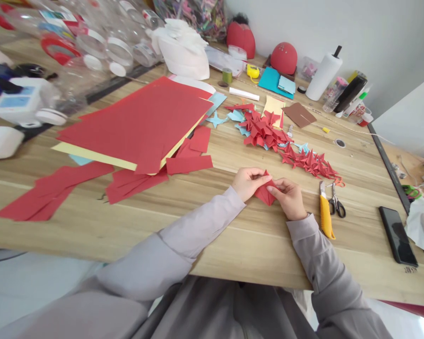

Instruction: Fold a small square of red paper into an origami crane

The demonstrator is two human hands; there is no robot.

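Observation:
My left hand and my right hand both pinch a folded piece of red origami paper just above the wooden tabletop. Its pointed lower end hangs toward me. Just ahead lies a long heap of folded red paper pieces, mixed with a few light blue ones. To the right of my right hand are a yellow utility knife and black-handled scissors. Left of my hands lie red paper strips and a stack of red sheets.
A black phone lies at the table's right edge, by a white plastic bag. Clear plastic bottles crowd the far left. A paper towel roll, red domes and teal paper stand along the back.

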